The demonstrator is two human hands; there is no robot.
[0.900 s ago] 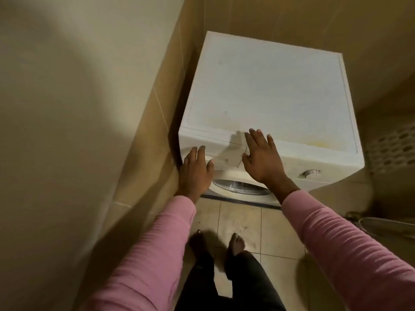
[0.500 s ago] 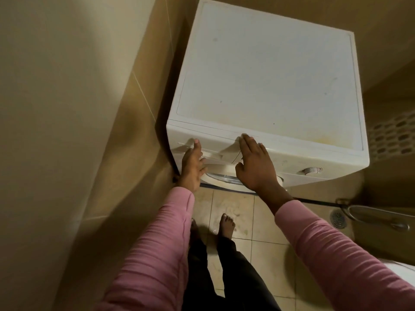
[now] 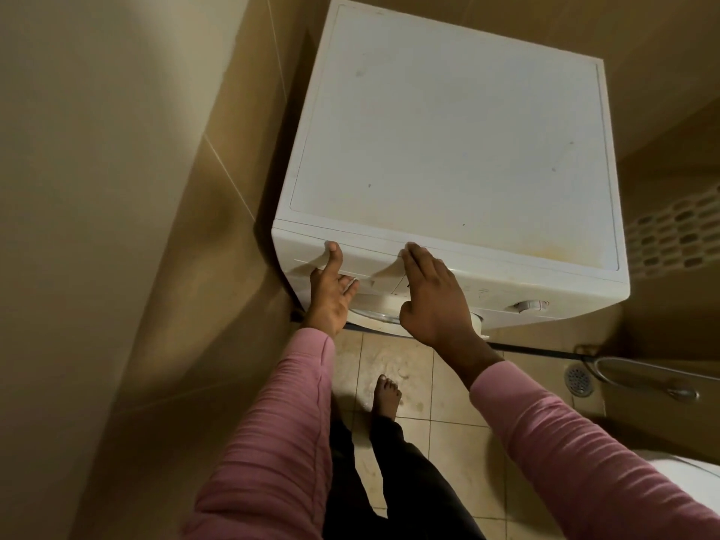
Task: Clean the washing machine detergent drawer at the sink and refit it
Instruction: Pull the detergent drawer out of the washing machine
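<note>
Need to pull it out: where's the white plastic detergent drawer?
Head view: the drawer is front top-left of the white washing machine, left hand gripping it, right hand flat beside it.

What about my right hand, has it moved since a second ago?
Yes. Against the washing machine's lid, the right hand slid back toward the person: its fingertips lay on the lid before, now they stop at its front edge.

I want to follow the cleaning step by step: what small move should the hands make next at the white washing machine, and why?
Probably the left hand should pull the white plastic detergent drawer straight out. It looks flush in the white washing machine, the left fingers hook its recess, and the right hand lies flat beside it, bracing.
</note>
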